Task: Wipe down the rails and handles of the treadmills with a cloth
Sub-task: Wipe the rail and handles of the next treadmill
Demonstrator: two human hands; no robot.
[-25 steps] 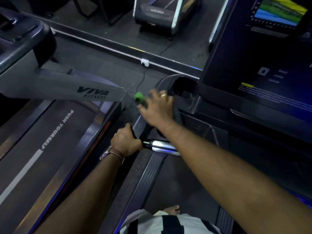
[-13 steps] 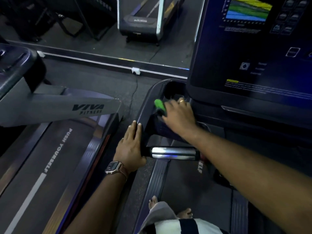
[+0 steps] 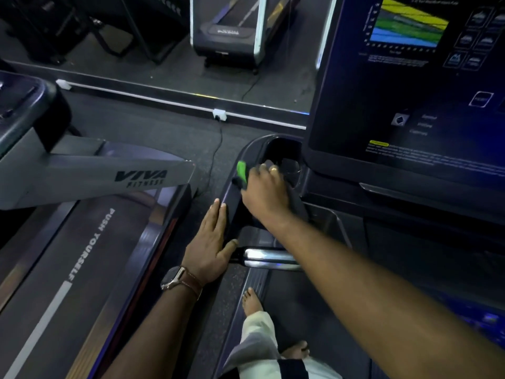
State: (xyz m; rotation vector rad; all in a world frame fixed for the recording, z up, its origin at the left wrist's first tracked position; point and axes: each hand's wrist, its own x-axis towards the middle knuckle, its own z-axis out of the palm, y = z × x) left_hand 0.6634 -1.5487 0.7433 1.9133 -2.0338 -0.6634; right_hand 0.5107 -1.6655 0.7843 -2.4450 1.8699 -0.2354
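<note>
Cloth (image 3: 296, 203), dark with a green edge, lies under your right hand (image 3: 266, 196), fingers curled over it on the left rail (image 3: 232, 192) beside the cupholder (image 3: 281, 151). Your left hand (image 3: 210, 246) rests flat, fingers straight, holding nothing. Light pressure could let the cloth skid off the sloped rail and skip the chrome handle (image 3: 269, 255).

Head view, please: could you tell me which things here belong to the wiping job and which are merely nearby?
In the job: cloth, right hand, left hand, side rail, chrome handle.
Merely nearby: console screen, neighbouring treadmill, floor cable.
</note>
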